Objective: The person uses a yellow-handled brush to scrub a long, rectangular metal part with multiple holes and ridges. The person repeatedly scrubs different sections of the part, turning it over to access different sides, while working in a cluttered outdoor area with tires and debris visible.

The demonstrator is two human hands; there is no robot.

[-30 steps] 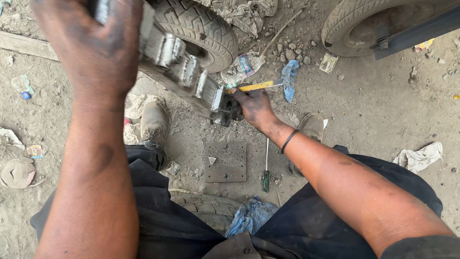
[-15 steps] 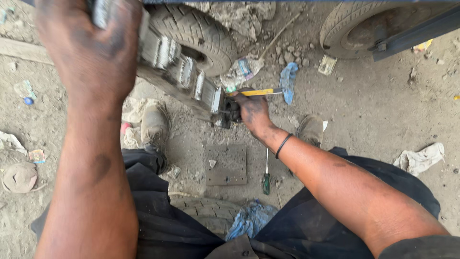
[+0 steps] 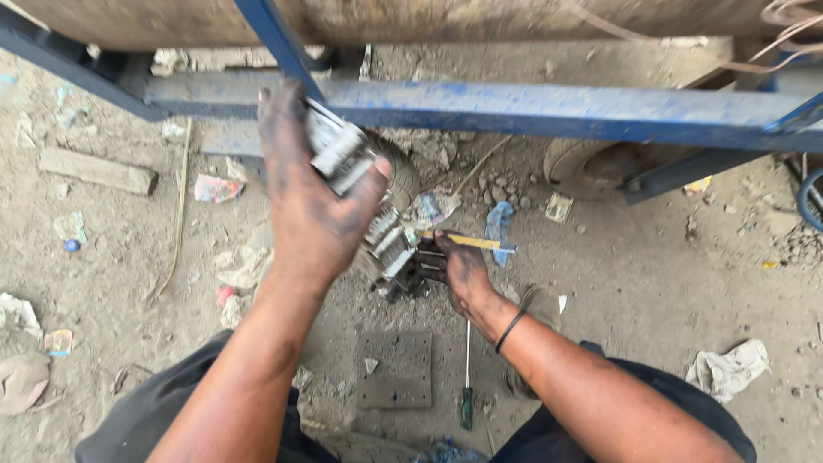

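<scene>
The left hand [image 3: 313,201] is raised and closed around the upper end of a long ribbed metal part [image 3: 377,231], with the fingers wrapped over the top and the thumb pressed against the side nearest the camera; the grip is firm and no gap shows between palm and metal. The ribbed metal part runs down and to the right from that hand, and its lower dark end sits at the right hand [image 3: 459,274]. The right hand is curled around that lower end, fingers bent inward and touching it; how tightly they clamp cannot be told, since the knuckles hide the fingertips. A black band circles the right wrist. A yellow-handled tool [image 3: 471,243] lies just above the right hand, against the fingers, pointing right. Directly behind the ribbed metal part stands a small worn tyre [image 3: 403,176], and above that runs a blue steel frame [image 3: 531,107]. Below the ribbed metal part, on the dirt ground [image 3: 643,291], lies a flat square metal plate [image 3: 394,369], and just right of the plate lies a screwdriver [image 3: 466,377] with a green handle, its shaft pointing up toward the right wrist. A crumpled white rag [image 3: 729,369] lies well to the right of the ribbed metal part.
</scene>
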